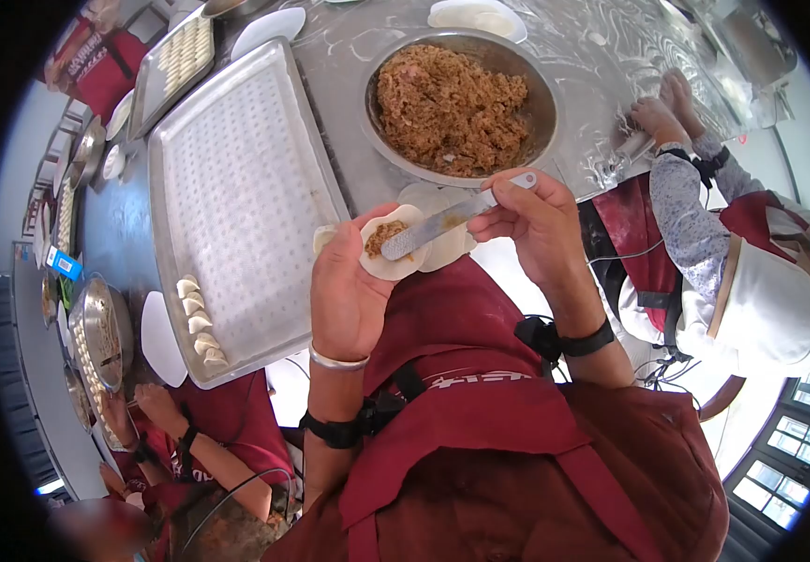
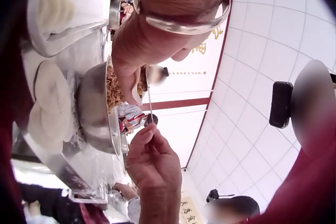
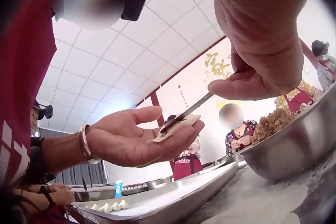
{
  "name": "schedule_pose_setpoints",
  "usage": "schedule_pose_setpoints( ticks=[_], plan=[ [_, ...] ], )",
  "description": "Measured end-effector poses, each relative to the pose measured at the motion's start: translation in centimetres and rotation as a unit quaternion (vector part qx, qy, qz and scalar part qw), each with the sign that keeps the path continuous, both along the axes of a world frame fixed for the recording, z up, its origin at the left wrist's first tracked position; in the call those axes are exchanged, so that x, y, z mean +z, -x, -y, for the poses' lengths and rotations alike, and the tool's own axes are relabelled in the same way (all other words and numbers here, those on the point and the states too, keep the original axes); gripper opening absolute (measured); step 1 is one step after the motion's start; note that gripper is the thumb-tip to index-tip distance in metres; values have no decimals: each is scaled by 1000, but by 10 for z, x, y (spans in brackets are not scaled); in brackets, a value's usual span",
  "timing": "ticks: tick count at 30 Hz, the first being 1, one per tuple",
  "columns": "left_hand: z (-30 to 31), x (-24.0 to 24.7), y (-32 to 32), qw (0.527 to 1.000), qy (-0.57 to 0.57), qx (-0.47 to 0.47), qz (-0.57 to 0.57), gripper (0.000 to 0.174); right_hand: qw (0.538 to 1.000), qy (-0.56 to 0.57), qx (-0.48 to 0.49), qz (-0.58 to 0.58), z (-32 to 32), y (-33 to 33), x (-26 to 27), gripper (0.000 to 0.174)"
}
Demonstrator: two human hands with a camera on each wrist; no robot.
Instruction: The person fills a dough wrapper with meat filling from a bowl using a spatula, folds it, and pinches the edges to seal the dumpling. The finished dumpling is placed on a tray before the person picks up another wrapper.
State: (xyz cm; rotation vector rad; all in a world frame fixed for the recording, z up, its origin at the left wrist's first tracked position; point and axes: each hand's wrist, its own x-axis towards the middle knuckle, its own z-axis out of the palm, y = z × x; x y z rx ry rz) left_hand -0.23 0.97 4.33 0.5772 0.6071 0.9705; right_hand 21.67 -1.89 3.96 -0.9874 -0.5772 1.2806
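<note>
A round dumpling wrapper [image 1: 408,217] with a dab of minced filling [image 1: 384,236] lies across the fingers of my upturned left hand [image 1: 347,304]. In the right wrist view those fingers stretch out beneath the wrapper [image 3: 185,125], and the thumb stands apart above it. My right hand [image 1: 545,220] pinches the handle end of a flat metal filling spatula [image 1: 442,223]. The spatula's tip rests on the filling. Behind the wrapper, more round wrappers [image 1: 450,251] overlap on the table edge. A big steel bowl [image 1: 555,122] of brown minced filling [image 1: 452,108] stands just beyond my hands.
To the left lies a large perforated metal tray [image 1: 241,169] with a short row of folded dumplings [image 1: 197,318] at its near corner. Another dumpling-filled tray [image 1: 175,70] is farther off. White plates [image 1: 269,30] stand about. People work on both sides; one person's hands [image 1: 662,112] rest near the right.
</note>
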Motion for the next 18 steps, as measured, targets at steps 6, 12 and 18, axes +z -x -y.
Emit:
schedule_pose_setpoints(
  ticks=[6, 12, 18],
  plan=[
    [1, 4, -2, 999, -24, 0, -23, 49, 1000, 10, 2, -3, -3, 0, -2, 17],
    [6, 6, -3, 999, -35, -18, -21, 49, 1000, -15, 10, 8, -4, 1, -3, 18],
    [2, 3, -2, 999, 10, -48, -14, 60, 993, -86, 65, 38, -6, -8, -3, 17]
  ],
)
